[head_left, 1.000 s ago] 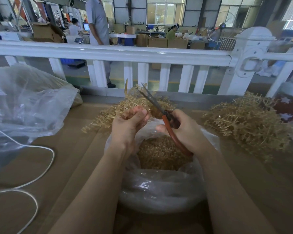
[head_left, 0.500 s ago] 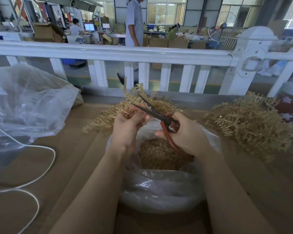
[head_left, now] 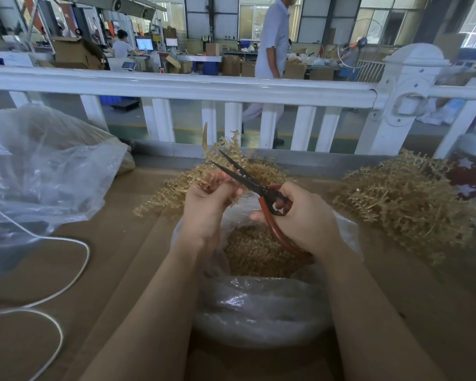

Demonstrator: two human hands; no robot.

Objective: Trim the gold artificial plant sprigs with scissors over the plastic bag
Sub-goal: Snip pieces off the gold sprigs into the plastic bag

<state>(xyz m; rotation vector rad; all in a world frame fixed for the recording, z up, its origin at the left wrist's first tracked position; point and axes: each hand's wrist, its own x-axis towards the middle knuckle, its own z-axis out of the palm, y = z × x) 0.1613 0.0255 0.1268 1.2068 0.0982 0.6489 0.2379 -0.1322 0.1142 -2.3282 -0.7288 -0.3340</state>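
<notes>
Above the plastic bag (head_left: 259, 306), bristly gold sprig (head_left: 226, 158) between open scissors (head_left: 248, 180) blades.

soft daylight from the rear windows (head_left: 261, 15); wide-angle bending at edges, glare on plastic, mild blur throughout.

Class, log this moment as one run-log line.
left hand: grips gold sprig | right hand: holds scissors, blades open | over plastic bag

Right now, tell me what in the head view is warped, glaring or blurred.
Head view: the wide lens bows the white fence rail; bright windows blow out behind; glare streaks the clear plastic bag under the hands; the red-handled scissors stay sharp; the right-hand pile of gold sprigs softens toward the edge.
</notes>
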